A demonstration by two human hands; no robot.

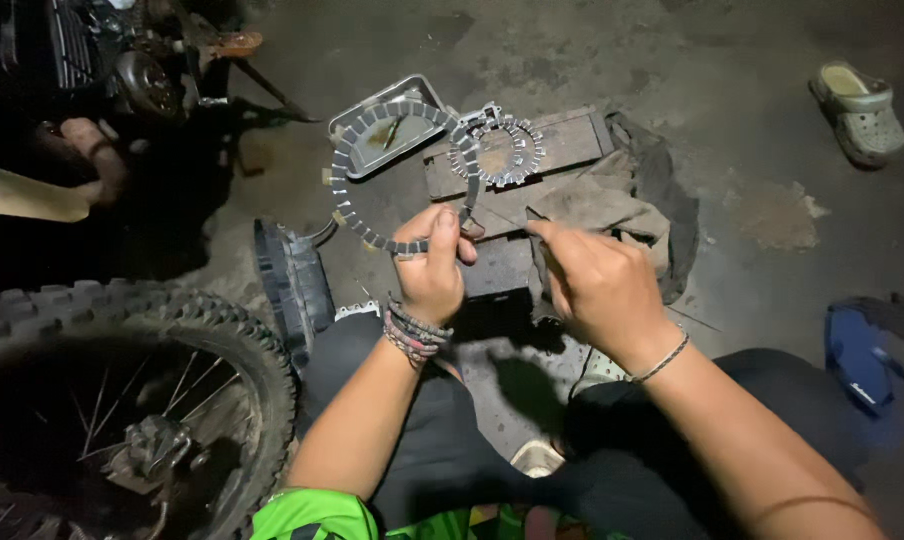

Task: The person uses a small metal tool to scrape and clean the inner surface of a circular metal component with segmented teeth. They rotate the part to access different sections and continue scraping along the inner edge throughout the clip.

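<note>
Grey ring: toothed clutch plate (pixel 397 170) up in the air, pinched at its lower edge, the ring rising up and away from that grip.
Left hand (pixel 434 268): thumb and fingers pressed together on the rim, and it's the only hand on it!
Right hand (pixel 597 285): just beside, fingers drawn together and pointing at the plate, holding nothing I can make out.
Behind: smaller toothed plate (pixel 502 150) lying on a wooden block (pixel 562 150), metal tray (pixel 372 135), grimy rag (pixel 612 205).
Off left: knobby tyre (pixel 132 330).
</note>
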